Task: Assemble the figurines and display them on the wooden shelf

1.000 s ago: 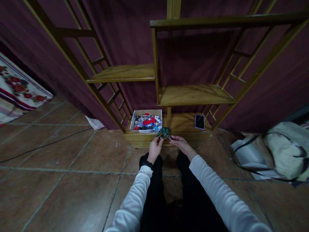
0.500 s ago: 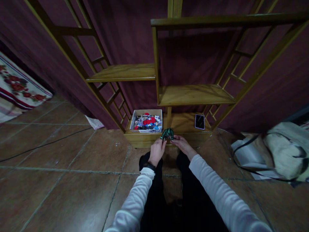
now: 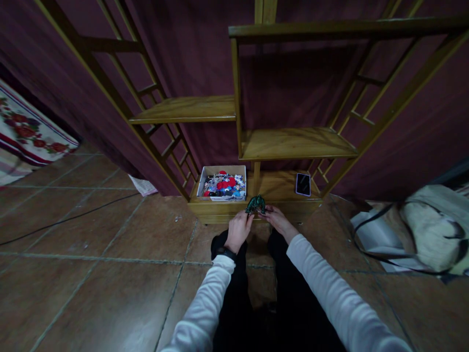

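Between my two hands is a small dark green, shiny arched object (image 3: 256,203), curved side up; its exact kind is too small to make out. My left hand (image 3: 238,229) has its fingers closed on the left end. At the right end, the fingers of my right hand (image 3: 277,220) pinch it. Both hands are in front of the low shelf edge, above my knees. Just beyond, to the left, a shallow white box (image 3: 203,182) holds many small red, white, blue and black pieces.
A wooden shelf unit (image 3: 293,144) stands before a dark red curtain (image 3: 205,49). On its low board lies a phone (image 3: 303,184). A pale bag (image 3: 428,225) with a black strap sits on the tiled floor (image 3: 120,288) at right. A black cable (image 3: 80,215) runs along the left.
The green object and the fingers holding it have shifted very slightly to the right, and the object has turned a little. Everything else stays in place.
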`<state>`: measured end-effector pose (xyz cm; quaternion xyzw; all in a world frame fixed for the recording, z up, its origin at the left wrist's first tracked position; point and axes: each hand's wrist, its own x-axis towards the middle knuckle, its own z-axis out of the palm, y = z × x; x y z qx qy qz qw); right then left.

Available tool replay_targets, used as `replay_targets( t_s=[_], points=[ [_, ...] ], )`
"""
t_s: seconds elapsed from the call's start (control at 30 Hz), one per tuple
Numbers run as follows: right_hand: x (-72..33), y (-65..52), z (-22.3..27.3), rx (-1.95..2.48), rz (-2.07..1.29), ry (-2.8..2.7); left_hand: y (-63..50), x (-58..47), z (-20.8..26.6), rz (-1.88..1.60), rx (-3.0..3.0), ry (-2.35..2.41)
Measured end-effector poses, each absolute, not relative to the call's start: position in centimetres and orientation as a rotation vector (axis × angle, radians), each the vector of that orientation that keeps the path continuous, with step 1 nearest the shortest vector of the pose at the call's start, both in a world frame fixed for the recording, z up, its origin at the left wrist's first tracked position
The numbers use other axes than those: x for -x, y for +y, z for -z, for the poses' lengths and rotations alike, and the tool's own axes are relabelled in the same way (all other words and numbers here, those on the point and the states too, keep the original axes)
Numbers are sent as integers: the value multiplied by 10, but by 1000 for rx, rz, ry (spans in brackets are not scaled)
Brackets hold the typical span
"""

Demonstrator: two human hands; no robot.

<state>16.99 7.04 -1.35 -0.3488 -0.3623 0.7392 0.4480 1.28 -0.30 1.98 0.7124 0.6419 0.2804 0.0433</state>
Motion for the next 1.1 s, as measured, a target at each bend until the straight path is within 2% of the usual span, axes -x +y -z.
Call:
replay_targets(
  t_s=[0.43,0.8,1.1],
  points=[
    [-171,67,6,891,-1812,-902,3,-8,-15,-946,-1833,1946],
    [-172,61,-3,919,-1833,-964,22,3,7,-1388,-1333,1445],
    [-173,61,-2,888,-1861,-995,26,6,1,-1431,-1002,1242]
  ],
)
